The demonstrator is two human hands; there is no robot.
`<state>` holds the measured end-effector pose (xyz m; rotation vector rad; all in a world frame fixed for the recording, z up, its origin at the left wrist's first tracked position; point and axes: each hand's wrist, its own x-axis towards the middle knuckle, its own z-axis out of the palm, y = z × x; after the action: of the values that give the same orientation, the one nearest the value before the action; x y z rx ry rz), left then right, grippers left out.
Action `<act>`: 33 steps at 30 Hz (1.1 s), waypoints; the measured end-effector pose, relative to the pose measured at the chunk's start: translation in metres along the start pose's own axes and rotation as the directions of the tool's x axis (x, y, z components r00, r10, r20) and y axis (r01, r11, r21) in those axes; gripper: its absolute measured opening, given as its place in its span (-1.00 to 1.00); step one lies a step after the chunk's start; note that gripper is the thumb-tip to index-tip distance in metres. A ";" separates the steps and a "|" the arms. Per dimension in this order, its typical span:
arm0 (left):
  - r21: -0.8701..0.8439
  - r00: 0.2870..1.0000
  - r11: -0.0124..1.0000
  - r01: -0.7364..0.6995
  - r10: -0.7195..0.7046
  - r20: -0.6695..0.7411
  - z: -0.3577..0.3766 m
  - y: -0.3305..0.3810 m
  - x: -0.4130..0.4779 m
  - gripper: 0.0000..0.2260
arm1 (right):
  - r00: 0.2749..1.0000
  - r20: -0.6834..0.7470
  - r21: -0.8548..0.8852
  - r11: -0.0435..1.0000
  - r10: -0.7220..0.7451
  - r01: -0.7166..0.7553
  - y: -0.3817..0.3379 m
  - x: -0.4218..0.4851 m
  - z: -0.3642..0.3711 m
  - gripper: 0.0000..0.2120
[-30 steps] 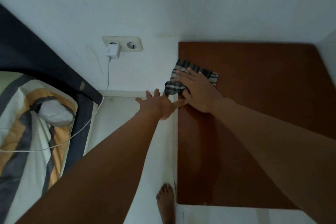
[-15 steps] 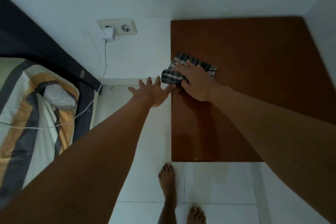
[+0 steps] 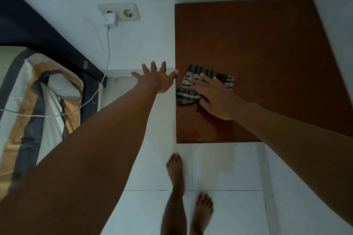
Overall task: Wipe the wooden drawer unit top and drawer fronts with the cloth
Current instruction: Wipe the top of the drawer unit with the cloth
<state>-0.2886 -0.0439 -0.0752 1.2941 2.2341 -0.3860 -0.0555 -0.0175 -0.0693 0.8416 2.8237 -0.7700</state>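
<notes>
Since the earlier frame the cloth and right hand have slid along the drawer unit top toward its near edge. The cloth no longer overhangs the left edge.

- Bare feet: just short of the near edge.
- Right hand: flat, fingers straight, pressing the cloth just inside the left edge.
- Cloth: long axis runs across the top, and it lies left of and beyond the palm.
- Left hand: fingers spread, empty, just off the left edge.

I judge the next stroke heads right, over the unwiped far side. The drawer fronts are out of view.
</notes>
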 end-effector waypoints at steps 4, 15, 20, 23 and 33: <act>0.002 0.999 0.999 0.042 -0.042 -0.012 0.003 0.007 -0.008 -0.30 | 0.999 -0.013 -0.006 0.999 -0.052 0.052 -0.023 -0.039 0.025 -0.48; -0.069 0.993 0.991 0.118 -0.116 0.027 0.041 0.030 -0.069 -0.23 | 0.990 -0.089 -0.153 0.983 -0.112 0.098 -0.048 -0.102 0.072 -0.46; -0.119 0.984 0.978 0.173 -0.177 -0.017 0.049 0.031 -0.073 -0.20 | 0.965 -0.117 -0.165 0.963 -0.234 0.213 -0.058 -0.148 0.104 -0.38; -0.162 0.973 0.964 0.210 -0.222 -0.061 0.054 0.036 -0.074 -0.19 | 0.983 0.038 -0.168 0.969 -0.178 0.182 -0.051 -0.193 0.133 -0.26; -0.403 0.960 0.910 -0.099 -0.020 -0.280 0.128 -0.008 -0.150 -0.34 | 0.976 -0.071 -0.031 0.977 0.207 -0.210 -0.052 -0.254 0.139 -0.32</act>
<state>-0.1969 -0.2183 -0.0951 1.2146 2.3403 0.2978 0.1239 -0.2474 -0.1090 1.1549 2.7370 -0.6669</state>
